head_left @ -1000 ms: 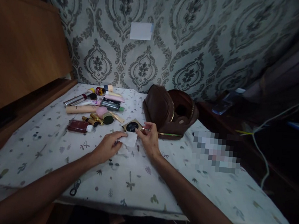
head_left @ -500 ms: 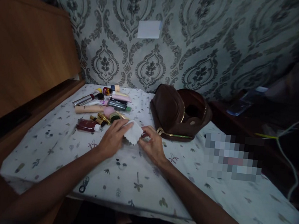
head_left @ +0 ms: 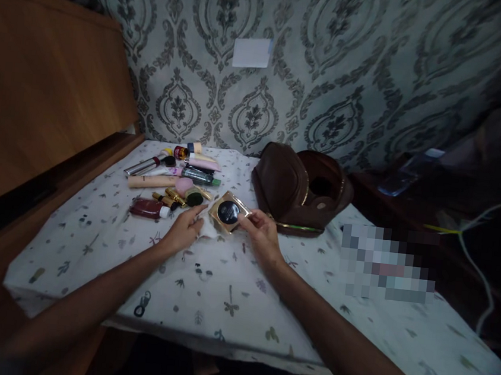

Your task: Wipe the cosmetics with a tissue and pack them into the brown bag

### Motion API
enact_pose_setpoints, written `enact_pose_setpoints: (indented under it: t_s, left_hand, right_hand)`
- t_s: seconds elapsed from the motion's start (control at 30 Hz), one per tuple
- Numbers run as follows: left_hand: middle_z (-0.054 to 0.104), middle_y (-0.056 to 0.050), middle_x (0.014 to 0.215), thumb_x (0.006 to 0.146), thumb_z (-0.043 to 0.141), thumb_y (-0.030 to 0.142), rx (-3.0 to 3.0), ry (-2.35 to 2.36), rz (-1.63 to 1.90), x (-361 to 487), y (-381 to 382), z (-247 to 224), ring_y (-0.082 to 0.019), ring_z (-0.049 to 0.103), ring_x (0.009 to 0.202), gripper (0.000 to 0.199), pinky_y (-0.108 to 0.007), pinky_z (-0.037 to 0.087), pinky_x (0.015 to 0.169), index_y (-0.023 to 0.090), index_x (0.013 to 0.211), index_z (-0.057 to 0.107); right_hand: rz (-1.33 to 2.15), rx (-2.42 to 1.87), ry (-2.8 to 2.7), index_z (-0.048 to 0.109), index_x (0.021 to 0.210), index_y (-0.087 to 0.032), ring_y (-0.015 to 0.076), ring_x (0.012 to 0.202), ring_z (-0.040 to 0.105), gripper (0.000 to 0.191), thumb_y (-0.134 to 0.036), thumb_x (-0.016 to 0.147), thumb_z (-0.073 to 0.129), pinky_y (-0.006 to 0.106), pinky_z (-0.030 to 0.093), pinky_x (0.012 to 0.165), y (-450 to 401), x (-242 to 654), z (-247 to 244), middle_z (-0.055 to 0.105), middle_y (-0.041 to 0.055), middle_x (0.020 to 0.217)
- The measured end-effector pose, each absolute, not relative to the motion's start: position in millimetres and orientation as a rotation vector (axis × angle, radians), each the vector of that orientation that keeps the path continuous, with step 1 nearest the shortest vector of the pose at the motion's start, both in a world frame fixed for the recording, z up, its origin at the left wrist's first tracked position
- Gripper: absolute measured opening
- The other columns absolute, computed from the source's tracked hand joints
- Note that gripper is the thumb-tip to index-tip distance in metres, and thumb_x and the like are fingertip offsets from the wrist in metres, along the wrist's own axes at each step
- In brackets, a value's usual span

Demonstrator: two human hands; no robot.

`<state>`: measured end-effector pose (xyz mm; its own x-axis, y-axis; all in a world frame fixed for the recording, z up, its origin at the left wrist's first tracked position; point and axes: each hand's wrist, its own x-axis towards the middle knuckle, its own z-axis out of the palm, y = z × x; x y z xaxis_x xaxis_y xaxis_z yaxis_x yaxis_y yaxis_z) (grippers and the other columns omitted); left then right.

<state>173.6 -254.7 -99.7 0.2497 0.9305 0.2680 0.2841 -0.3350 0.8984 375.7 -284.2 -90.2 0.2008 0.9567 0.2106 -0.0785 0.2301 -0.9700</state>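
Note:
My right hand [head_left: 264, 238] grips a square gold makeup compact [head_left: 228, 212] by its right edge, thumb on top. A round black area fills the middle of the compact's face, which is tilted toward me. Just left of it, my left hand [head_left: 182, 231] has a crumpled white wipe [head_left: 207, 229] pinched under its thumb, with the index finger stretched forward. Beyond the left hand lie a pink makeup sponge [head_left: 183, 187], small black-and-gold tubes [head_left: 165, 200] and a dark red bottle [head_left: 146, 207] with a white cap.
A brown toiletry bag [head_left: 278, 181] stands unzipped behind my right hand. More tubes and bottles, including a green-capped clear tube [head_left: 198, 176], lie at the back left. A wooden cabinet [head_left: 58, 60] borders the left, and a patterned cloth [head_left: 230, 293] covers the table.
The white wipe, earlier spread between both hands over the front, has come down into my left hand. The gold compact now shows in my right hand, and the hands are slightly farther apart.

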Motion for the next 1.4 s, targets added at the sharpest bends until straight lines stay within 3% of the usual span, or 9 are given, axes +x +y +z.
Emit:
enact_pose_setpoints:
  t_s: [0.13,0.3,0.57,0.7,0.87,1.07,1.23,1.4]
  left_hand:
    - [0.067,-0.012,0.124,0.082,0.055,0.024,1.544,1.032,1.04,173.7,-255.6,-98.6,-0.025,0.065,0.104,0.051,-0.036,0.056,0.083,0.011,0.132,0.057]
    - [0.07,-0.009,0.12,0.08,0.059,0.022,1.526,0.984,1.159,172.9,-254.9,-96.3,-0.025,0.061,0.115,0.049,-0.035,0.051,0.094,0.013,0.128,0.061]
    - [0.063,-0.01,0.135,0.085,0.054,0.024,1.653,0.93,1.168,173.7,-260.4,-89.6,-0.025,0.057,0.125,0.049,-0.04,0.04,0.11,0.012,0.132,0.06]
    - [0.057,-0.009,0.143,0.087,0.049,0.021,1.824,0.939,1.2,174.6,-264.1,-86.6,-0.023,0.049,0.134,0.052,-0.037,0.032,0.116,0.013,0.138,0.054]
    - [0.046,-0.008,0.152,0.082,0.05,0.014,1.904,0.875,1.149,173.9,-267.0,-85.1,-0.023,0.039,0.142,0.063,-0.039,0.025,0.12,0.017,0.146,0.045]
    - [0.037,-0.012,0.157,0.086,0.064,0.032,1.933,0.812,1.044,175.9,-274.7,-82.5,-0.028,0.035,0.144,0.073,-0.043,0.025,0.119,0.019,0.151,0.035]
    - [0.053,-0.01,0.144,0.089,0.06,0.037,1.879,0.911,1.165,175.7,-270.5,-79.5,-0.027,0.046,0.135,0.057,-0.043,0.031,0.115,0.02,0.142,0.05]
    - [0.062,-0.009,0.135,0.086,0.062,0.037,1.785,0.901,1.186,173.7,-266.0,-75.4,-0.026,0.056,0.124,0.048,-0.039,0.038,0.11,0.017,0.13,0.062]
  right_hand:
    - [1.099,-1.001,-1.029,0.061,0.074,-0.02,0.0139,0.064,0.058,0.041,-0.048,0.059,0.085,0.028,0.05,0.065,-284.0,373.8,-91.1,0.063,-0.002,0.069]
    - [1.308,-0.974,-1.012,0.064,0.1,-0.023,0.0163,0.073,0.066,0.054,-0.038,0.055,0.089,0.027,0.054,0.062,-288.3,370.9,-89.5,0.071,-0.0004,0.085]
    - [1.455,-0.961,-0.976,0.054,0.13,-0.029,0.0147,0.067,0.067,0.072,-0.032,0.065,0.084,0.024,0.055,0.055,-292.0,372.5,-84.0,0.071,-0.0019,0.082]
    - [1.542,-0.913,-0.913,0.052,0.126,-0.031,0.0129,0.063,0.067,0.067,-0.03,0.067,0.083,0.026,0.057,0.057,-291.7,371.6,-84.9,0.071,-0.0034,0.083]
    - [1.562,-0.869,-0.859,0.051,0.114,-0.03,0.0152,0.071,0.071,0.054,-0.03,0.069,0.082,0.031,0.061,0.064,-291.3,371.5,-85.3,0.07,-0.0037,0.087]
    - [1.529,-0.798,-0.803,0.05,0.108,-0.029,0.0195,0.082,0.074,0.055,-0.029,0.065,0.085,0.038,0.061,0.078,-291.4,371.1,-82.8,0.07,-0.0043,0.087]
    - [1.574,-0.812,-0.835,0.05,0.103,-0.027,0.0214,0.079,0.074,0.053,-0.033,0.064,0.086,0.04,0.06,0.073,-295.6,368.9,-76.9,0.074,-0.0022,0.088]
    - [1.541,-0.853,-0.799,0.05,0.09,-0.025,0.0157,0.069,0.07,0.049,-0.033,0.061,0.088,0.029,0.055,0.063,-291.3,373.6,-80.4,0.073,-0.0036,0.081]
